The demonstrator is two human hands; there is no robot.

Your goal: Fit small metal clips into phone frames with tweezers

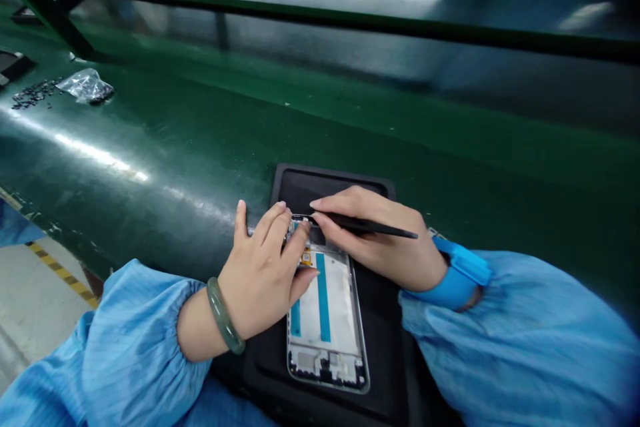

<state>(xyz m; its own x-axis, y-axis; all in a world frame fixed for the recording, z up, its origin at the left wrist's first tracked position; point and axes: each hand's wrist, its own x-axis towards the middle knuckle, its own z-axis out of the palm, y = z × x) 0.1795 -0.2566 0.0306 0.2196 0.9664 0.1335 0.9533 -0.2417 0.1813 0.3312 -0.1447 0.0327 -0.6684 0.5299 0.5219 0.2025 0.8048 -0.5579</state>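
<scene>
An opened phone (345,300) with a silver frame and blue strips lies in a black tray (385,347). My left hand (265,273) rests over its upper left part, fingers spread and fingertips touching the top end. In a pinch grip, my right hand (385,233) holds slim black tweezers (375,225). Their working end points left at the phone's top edge, close to my left index finger. The exact tip and the small part beneath it are hidden by my fingers. A small orange flex piece (306,257) shows below my left fingers.
The tray sits on a green workbench (175,140). Farther left lie a clear plastic bag (87,85) and scattered small black parts (35,93). A green rail (280,10) crosses the back, with a slanted post (50,7) at left. Yellow-black floor tape (63,273) shows lower left.
</scene>
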